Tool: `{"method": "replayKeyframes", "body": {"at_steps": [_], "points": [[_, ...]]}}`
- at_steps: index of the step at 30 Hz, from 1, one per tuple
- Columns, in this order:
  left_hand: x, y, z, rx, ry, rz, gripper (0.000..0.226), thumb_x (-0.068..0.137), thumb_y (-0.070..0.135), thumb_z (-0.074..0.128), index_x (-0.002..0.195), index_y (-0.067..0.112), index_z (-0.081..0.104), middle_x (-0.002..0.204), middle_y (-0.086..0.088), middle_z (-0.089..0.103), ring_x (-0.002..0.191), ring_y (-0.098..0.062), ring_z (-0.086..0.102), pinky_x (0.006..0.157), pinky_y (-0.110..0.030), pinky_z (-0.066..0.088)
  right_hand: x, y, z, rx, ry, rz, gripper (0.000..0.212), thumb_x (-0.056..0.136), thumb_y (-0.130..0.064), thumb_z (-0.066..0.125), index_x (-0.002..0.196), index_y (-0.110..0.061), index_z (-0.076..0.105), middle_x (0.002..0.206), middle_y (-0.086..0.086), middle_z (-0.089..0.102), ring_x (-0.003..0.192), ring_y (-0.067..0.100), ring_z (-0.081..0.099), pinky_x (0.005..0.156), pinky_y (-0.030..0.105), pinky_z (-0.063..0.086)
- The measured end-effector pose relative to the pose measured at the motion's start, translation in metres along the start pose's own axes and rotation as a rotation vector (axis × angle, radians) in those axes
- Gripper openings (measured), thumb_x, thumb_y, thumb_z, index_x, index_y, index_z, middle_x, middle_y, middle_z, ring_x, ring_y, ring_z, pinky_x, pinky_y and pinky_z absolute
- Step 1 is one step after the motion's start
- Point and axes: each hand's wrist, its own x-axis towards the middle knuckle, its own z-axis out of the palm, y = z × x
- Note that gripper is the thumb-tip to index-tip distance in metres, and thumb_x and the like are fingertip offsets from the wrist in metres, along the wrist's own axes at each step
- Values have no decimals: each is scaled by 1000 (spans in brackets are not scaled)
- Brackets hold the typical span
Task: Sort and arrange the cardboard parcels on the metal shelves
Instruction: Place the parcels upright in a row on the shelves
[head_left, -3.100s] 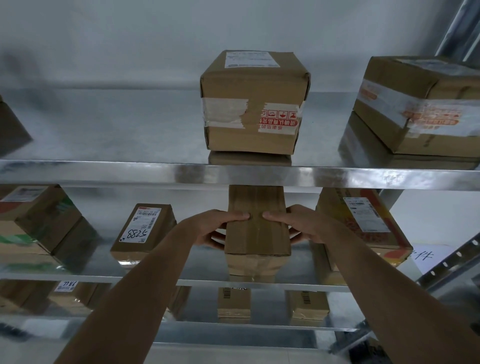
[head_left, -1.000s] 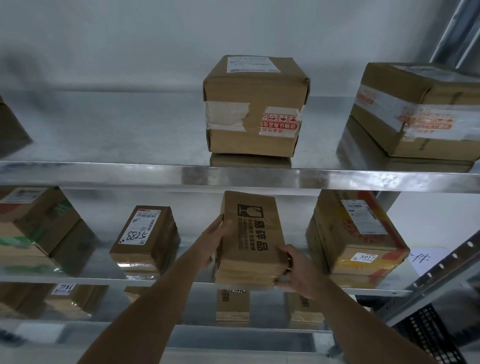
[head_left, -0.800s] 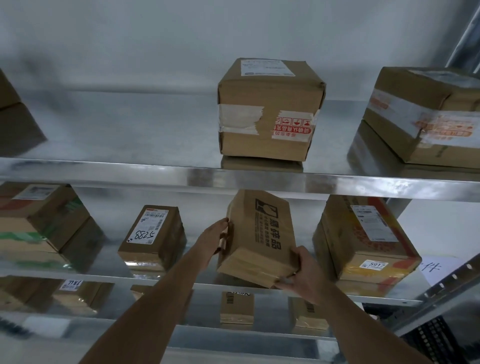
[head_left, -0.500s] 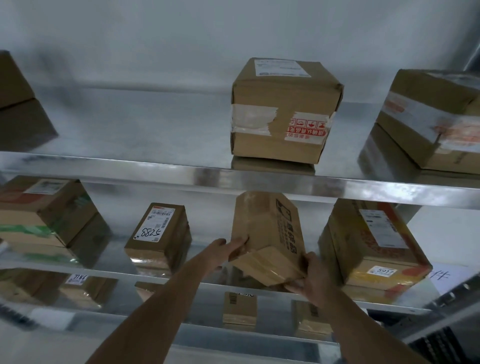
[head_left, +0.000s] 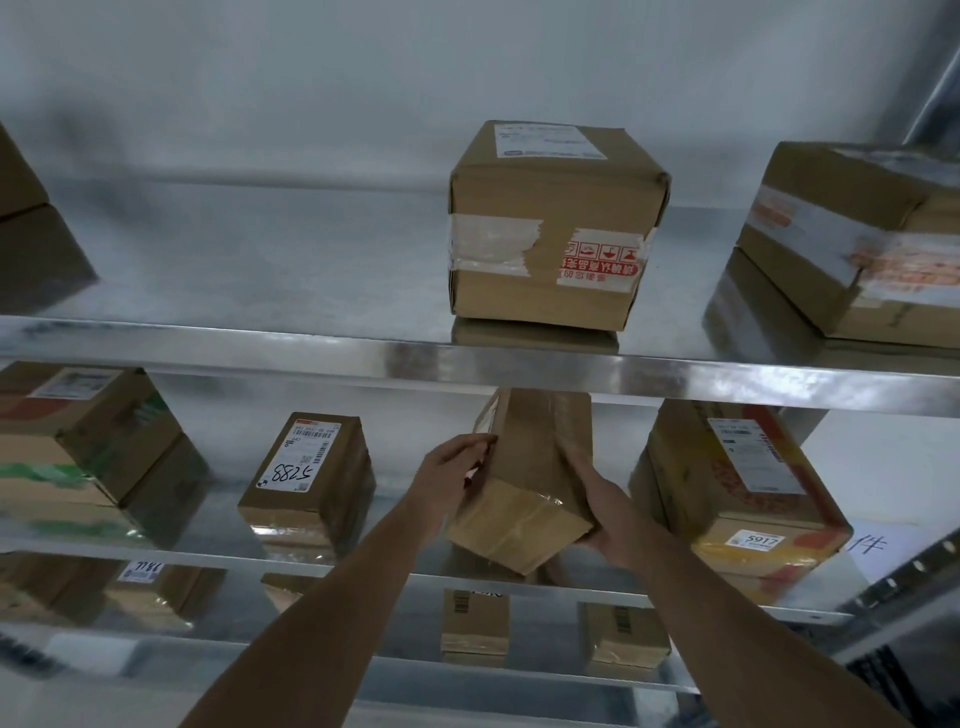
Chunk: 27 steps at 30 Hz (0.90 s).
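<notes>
A long brown parcel is held tilted on one edge over the middle metal shelf, its taped end facing me. My left hand grips its left side near the top edge. My right hand cups its lower right side. To its left stands a small parcel marked 5288. A yellow and red parcel marked 5917 stands on its right. On the upper shelf sits a cube-shaped parcel with red and white tape.
A big taped parcel sits at the upper shelf's right end, another box at its far left. Stacked parcels fill the middle shelf's left. Small parcels stand on the lowest shelf. A perforated upright slants at the right.
Both hands have turned the long parcel: its printed face rolled away to the right and a plain taped face now points up. My view shifted slightly left.
</notes>
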Motion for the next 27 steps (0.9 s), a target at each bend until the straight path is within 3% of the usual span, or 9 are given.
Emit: {"method": "replayKeyframes", "body": {"at_steps": [2,5,11,14,17,20,22,24,27], "points": [[-1,0,-1,76,20,40,22,103,10,55,114,15,73,117,-5,70,103,-18,65,68,-13,52,4,6,-1,16,-15,-29,58,87,-65,63,119,-16,58,117,11,70,108,32,67,93,48,54],[2,-4,-4,223,57,40,22,98,21,67,119,17,71,120,-2,69,106,-19,64,74,-15,49,13,15,-7,22,-20,-44,69,84,-69,64,127,-16,58,120,12,72,110,33,69,100,51,54],[5,-17,-5,546,58,-290,122,67,80,73,156,8,32,155,-8,43,136,-31,51,103,-33,47,16,14,-30,52,108,-142,72,85,-54,71,143,-20,46,130,14,64,111,37,67,95,53,57],[5,-25,-4,537,-1,-385,107,72,76,71,146,3,44,143,-9,55,114,-24,57,92,-33,50,9,7,-34,11,199,-210,60,95,-38,67,146,-32,36,140,8,50,117,31,58,99,50,53],[5,-33,-1,383,-32,-349,79,82,54,78,137,3,54,119,-2,66,99,-17,63,81,-28,53,6,4,-36,-35,196,-222,36,106,-31,50,142,-27,48,138,4,51,113,25,55,92,41,51],[6,-35,-3,304,-38,-288,64,78,36,87,126,2,63,106,-1,73,92,-15,71,66,-21,56,11,7,-35,-135,234,-189,37,111,-31,38,145,-25,52,143,5,54,115,24,54,92,40,48],[6,-35,-10,314,-15,-272,70,69,38,93,123,3,65,107,-4,75,93,-18,73,70,-25,58,12,11,-30,-203,250,-114,44,108,-43,40,143,-19,53,141,7,56,121,27,55,103,45,46],[6,-38,-20,318,12,-264,100,43,54,99,124,7,63,111,-5,75,96,-20,74,77,-31,62,14,17,-23,-235,234,-31,60,102,-58,44,140,-13,55,138,9,59,126,28,55,111,48,41],[18,-50,-32,323,30,-245,118,26,60,99,125,10,59,115,-6,72,100,-22,73,88,-42,62,9,21,-12,-194,132,-19,57,100,-61,45,124,-13,65,116,7,66,106,23,58,98,41,46]]}}
